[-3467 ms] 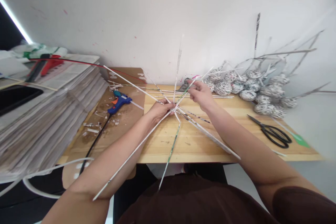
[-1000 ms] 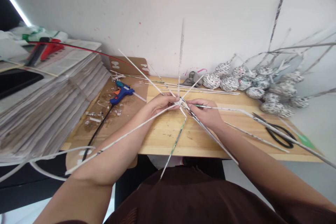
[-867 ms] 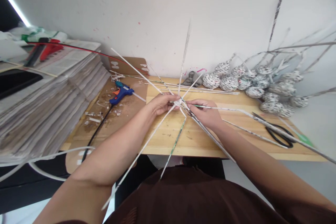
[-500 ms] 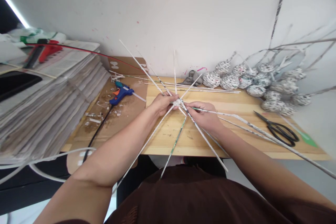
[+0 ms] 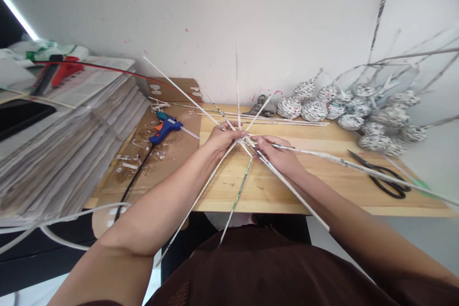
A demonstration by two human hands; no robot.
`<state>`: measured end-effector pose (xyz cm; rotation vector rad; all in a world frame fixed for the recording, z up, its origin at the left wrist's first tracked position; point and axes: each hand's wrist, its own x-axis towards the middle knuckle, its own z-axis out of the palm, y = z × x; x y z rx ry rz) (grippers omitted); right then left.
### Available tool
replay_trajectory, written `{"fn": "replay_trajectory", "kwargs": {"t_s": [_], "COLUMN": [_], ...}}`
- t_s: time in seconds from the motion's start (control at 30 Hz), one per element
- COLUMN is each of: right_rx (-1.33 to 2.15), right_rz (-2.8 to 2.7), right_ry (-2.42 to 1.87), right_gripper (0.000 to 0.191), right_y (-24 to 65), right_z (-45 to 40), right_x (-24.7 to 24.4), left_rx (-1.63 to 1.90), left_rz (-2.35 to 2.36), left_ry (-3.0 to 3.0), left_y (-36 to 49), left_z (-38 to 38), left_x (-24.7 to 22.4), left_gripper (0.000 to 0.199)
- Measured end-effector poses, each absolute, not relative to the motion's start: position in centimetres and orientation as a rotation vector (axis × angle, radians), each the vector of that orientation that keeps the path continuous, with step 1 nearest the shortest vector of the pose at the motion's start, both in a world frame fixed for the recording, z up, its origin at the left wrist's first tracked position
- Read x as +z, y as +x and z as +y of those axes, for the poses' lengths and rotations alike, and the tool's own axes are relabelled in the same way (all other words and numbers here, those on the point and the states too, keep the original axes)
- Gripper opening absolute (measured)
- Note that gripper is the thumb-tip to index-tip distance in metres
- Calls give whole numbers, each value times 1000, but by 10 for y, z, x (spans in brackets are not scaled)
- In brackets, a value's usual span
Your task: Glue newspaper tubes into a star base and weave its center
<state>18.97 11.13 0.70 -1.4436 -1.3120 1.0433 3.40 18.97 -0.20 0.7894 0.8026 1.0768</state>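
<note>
Several thin rolled-paper sticks cross at a small woven centre [image 5: 244, 139] and spread out like spokes over the wooden table. My left hand [image 5: 226, 137] pinches this centre from the left, thumb on top. On the right side, my right hand [image 5: 274, 150] has its thumb and fingers closed on the paper sticks close to the centre. A long paper stick [image 5: 333, 158] runs from my right hand out to the right edge. One spoke with green marks [image 5: 241, 186] points down toward my body.
A blue glue gun [image 5: 165, 129] lies on cardboard at the left, beside a tall newspaper stack [image 5: 71, 148]. Black scissors [image 5: 385, 179] rest at the right. Woven paper balls [image 5: 313, 109] and a grey lump [image 5: 263, 106] sit along the wall [image 5: 215, 9].
The spokes have turned slightly, their upper left tips shifting left and the lower right one outward. The long stick at the right has swung upward. Both hands keep their hold.
</note>
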Motion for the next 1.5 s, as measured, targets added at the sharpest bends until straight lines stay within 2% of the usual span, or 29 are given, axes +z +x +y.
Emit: {"fn": "replay_trajectory", "kwargs": {"t_s": [0.2, 0.3, 0.43, 0.47, 0.63, 0.8, 1.03, 1.17, 1.37, 1.5], "right_rx": [1736, 1854, 1665, 1603, 1309, 1210, 1209, 1151, 1039, 969], "right_rz": [-821, -706, -746, -775, -913, -853, -826, -900, -1011, -1110], "right_ry": [-1228, -1153, -1169, -1178, -1190, -1250, -1277, -1329, -1360, -1371], "right_gripper": [43, 46, 19, 17, 28, 37, 27, 23, 20, 13], "right_y": [183, 179, 170, 168, 154, 140, 138, 143, 151, 163], "right_z": [109, 109, 117, 120, 140, 156, 166, 166, 167, 172], "right_x": [22, 25, 16, 13, 7, 10, 11, 11, 28, 49], "left_rx": [1142, 1134, 1173, 1193, 1234, 1271, 1229, 1187, 1144, 1023], "left_rz": [759, 750, 737, 734, 715, 717, 688, 666, 579, 363], "left_ry": [695, 684, 669, 660, 631, 601, 608, 652, 770, 928], "left_y": [31, 31, 33, 34, 35, 34, 34, 33, 29, 22], "left_z": [195, 194, 193, 192, 190, 192, 197, 200, 198, 189], "left_x": [2, 4, 4, 3, 3, 4, 3, 0, 1, 10], "left_gripper": [40, 37, 37, 37, 39, 41, 16, 12, 24, 53]}}
